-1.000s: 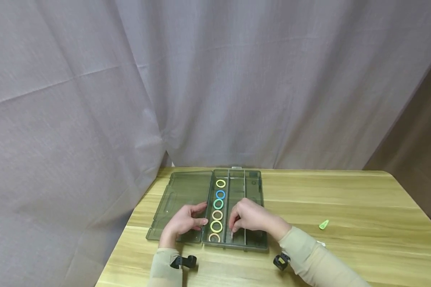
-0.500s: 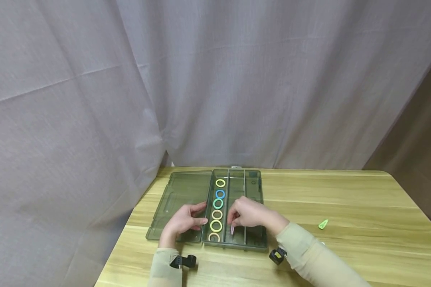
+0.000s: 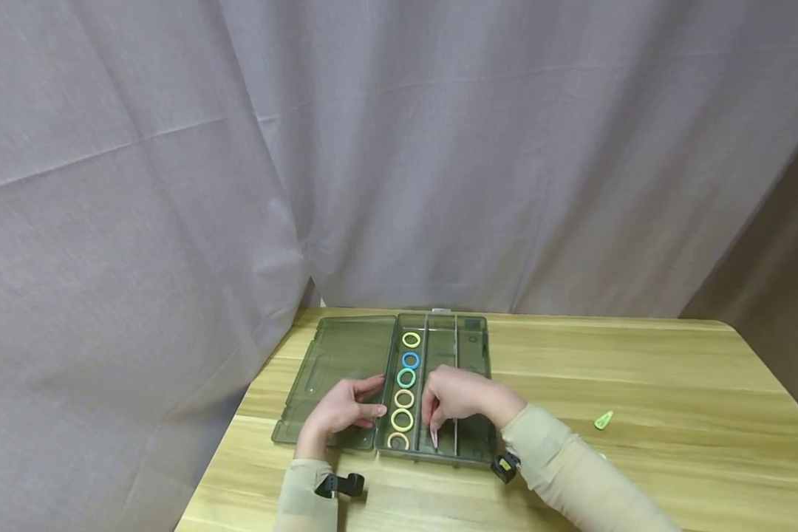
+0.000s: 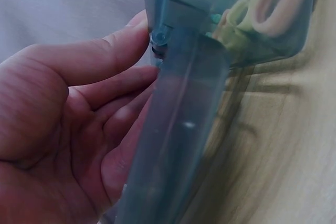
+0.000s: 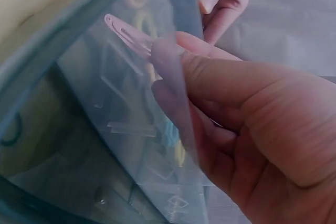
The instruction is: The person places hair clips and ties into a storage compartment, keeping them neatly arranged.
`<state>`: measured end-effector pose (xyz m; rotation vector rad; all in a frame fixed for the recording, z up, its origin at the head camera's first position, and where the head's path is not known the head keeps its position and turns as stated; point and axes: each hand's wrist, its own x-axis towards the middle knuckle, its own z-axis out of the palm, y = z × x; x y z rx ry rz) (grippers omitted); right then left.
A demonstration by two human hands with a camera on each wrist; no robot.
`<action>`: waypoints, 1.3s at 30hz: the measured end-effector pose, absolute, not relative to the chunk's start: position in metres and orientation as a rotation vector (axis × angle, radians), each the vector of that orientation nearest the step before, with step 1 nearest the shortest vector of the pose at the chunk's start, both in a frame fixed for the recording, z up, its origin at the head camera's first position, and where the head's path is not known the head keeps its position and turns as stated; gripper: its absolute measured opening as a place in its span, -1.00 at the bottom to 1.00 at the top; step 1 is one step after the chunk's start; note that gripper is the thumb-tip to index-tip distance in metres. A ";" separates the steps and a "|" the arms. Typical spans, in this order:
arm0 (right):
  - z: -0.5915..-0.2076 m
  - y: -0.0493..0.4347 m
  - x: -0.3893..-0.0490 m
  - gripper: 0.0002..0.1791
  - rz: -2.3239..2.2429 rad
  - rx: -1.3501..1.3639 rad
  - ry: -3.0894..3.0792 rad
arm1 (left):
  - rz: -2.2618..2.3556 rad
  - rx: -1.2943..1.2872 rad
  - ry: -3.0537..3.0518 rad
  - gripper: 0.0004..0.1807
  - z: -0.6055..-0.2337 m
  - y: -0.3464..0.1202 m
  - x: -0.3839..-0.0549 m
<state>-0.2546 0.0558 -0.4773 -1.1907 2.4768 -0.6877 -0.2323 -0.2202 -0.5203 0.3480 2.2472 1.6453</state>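
In the middle compartment (image 3: 442, 346) of the box (image 3: 474, 362), the right hand (image 3: 457, 395) is pinching a pink clip (image 3: 434, 438) (only its wrist view is showing it slotted), while the left hand (image 3: 339, 408), fingers extended, is touching the hinge (image 4: 160, 36).

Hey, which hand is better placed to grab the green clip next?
Probably the right hand: it's nearer the green clip, though it pinches the pink clip. The left hand is farther, across the box.
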 end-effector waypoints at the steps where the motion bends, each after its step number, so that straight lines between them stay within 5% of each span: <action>1: -0.479 0.056 -0.255 -0.80 -0.679 -1.193 2.483 | 1.646 0.345 2.247 -0.28 -0.520 -0.220 -0.232; 39: -0.483 0.057 -0.256 -0.72 -0.668 -1.280 2.514 | 1.669 0.322 2.230 -0.26 -0.520 -0.220 -0.231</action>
